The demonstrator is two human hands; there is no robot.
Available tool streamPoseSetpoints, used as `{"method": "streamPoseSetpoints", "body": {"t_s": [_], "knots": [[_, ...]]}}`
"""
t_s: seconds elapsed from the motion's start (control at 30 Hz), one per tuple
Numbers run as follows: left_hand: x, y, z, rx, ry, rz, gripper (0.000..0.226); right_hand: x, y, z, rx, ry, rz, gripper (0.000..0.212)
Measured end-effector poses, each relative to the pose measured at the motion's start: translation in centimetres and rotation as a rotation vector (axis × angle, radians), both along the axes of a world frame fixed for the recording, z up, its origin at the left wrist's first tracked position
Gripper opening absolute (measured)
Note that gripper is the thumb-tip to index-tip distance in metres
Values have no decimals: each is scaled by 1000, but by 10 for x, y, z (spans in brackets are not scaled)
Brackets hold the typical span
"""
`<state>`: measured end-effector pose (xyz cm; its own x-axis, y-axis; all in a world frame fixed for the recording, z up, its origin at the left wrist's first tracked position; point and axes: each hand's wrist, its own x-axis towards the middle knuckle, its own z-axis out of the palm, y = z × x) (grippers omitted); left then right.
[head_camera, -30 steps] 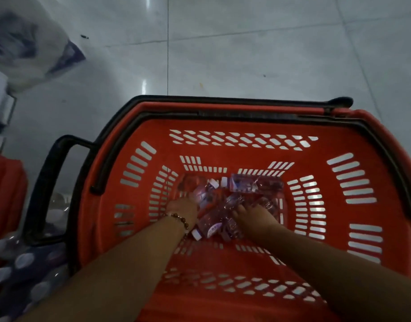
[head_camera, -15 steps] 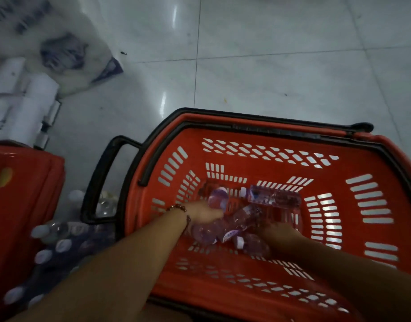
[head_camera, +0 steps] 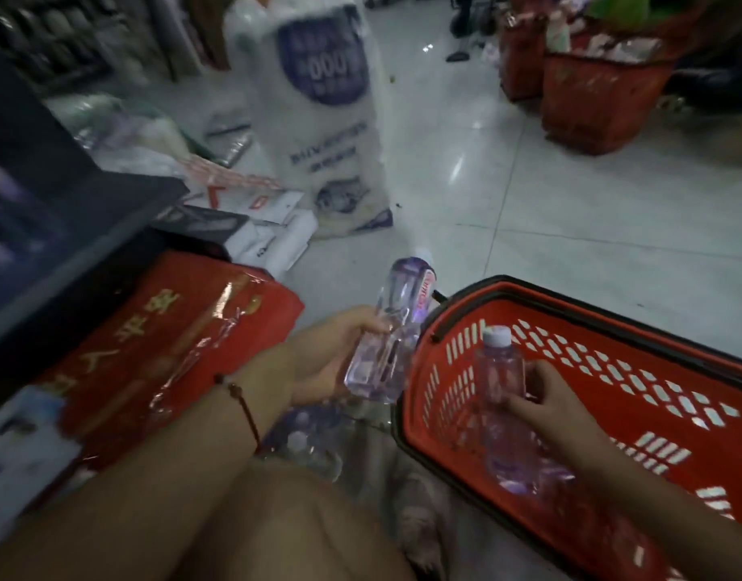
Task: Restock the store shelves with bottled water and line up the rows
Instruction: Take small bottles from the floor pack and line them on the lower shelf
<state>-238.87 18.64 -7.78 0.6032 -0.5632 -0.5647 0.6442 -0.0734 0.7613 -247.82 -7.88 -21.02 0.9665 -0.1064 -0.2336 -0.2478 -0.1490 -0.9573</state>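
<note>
Beside the red basket, the left hand grips one water bottle pointing away; the right hand clasps another bottle upright.

The white sack smears with motion, its print unreadable. The red basket runs off the right edge. Shelves top left stay dark blur.

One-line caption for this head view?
Left hand and right hand each hold water bottles at a red basket.
</note>
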Motion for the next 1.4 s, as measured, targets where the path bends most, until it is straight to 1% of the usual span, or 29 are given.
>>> {"method": "streamPoseSetpoints", "body": {"t_s": [0.07, 0.13, 0.17, 0.23, 0.3, 0.33, 0.37, 0.43, 0.47, 0.53, 0.57, 0.63, 0.7, 0.77, 0.83, 0.87, 0.93, 1.0, 1.07, 1.1, 1.17, 1.23, 1.33, 1.4], "knots": [[-20, 46, 29, -95, -72, 153, 33, 11, 45, 50, 183, -44, 8, 53], [-42, 91, 49, -155, -131, 298, 48, 21, 91, 95, 344, -26, 53, 59], [-54, 112, 57, -165, -156, 368, 47, 25, 114, 115, 431, 5, 84, 58], [-81, 152, 70, -122, -211, 520, 29, 30, 164, 153, 607, 85, 175, 56], [-110, 190, 75, -86, -267, 676, 30, 33, 217, 185, 721, 151, 325, 56], [-125, 209, 75, -72, -281, 750, 30, 32, 244, 196, 728, 173, 387, 55], [-141, 227, 74, -63, -280, 812, 30, 31, 270, 204, 707, 193, 447, 50], [-175, 266, 66, -74, -252, 918, 29, 26, 323, 210, 650, 229, 569, 33], [-192, 285, 60, -52, -254, 970, 34, 20, 349, 207, 625, 248, 625, 30], [-223, 317, 49, -12, -264, 1029, 56, 6, 396, 198, 597, 294, 735, 20], [-238, 330, 44, -38, -242, 1049, 59, -4, 416, 192, 573, 309, 777, 17], [-260, 348, 36, -133, -164, 1147, 48, -24, 446, 175, 522, 300, 828, 25], [-271, 354, 35, -158, -144, 1219, 50, -40, 462, 157, 440, 290, 837, 37], [-273, 362, 29, -123, -158, 1278, 44, -51, 470, 143, 390, 315, 856, 44], [-269, 367, 28, -79, -174, 1329, 40, -54, 476, 134, 401, 357, 839, 50], [-267, 369, 27, -58, -196, 1335, 39, -52, 479, 133, 413, 376, 831, 51], [-261, 374, 27, 6, -241, 1328, 40, -45, 487, 133, 441, 404, 849, 44], [-256, 381, 24, 112, -262, 1310, 44, -35, 498, 132, 511, 463, 841, 38], [-248, 388, 24, 233, -300, 1299, 49, -27, 507, 131, 594, 524, 779, 40], [-244, 391, 24, 278, -325, 1304, 49, -24, 510, 130, 625, 548, 756, 41], [-234, 397, 25, 328, -377, 1316, 38, -17, 517, 131, 653, 567, 741, 45], [-222, 404, 26, 360, -423, 1305, 30, -8, 526, 132, 646, 522, 761, 44], [-205, 419, 28, 375, -485, 1288, 28, 6, 544, 137, 611, 423, 796, 47], [-195, 429, 32, 396, -526, 1272, 25, 21, 555, 142, 548, 343, 809, 46]]}}
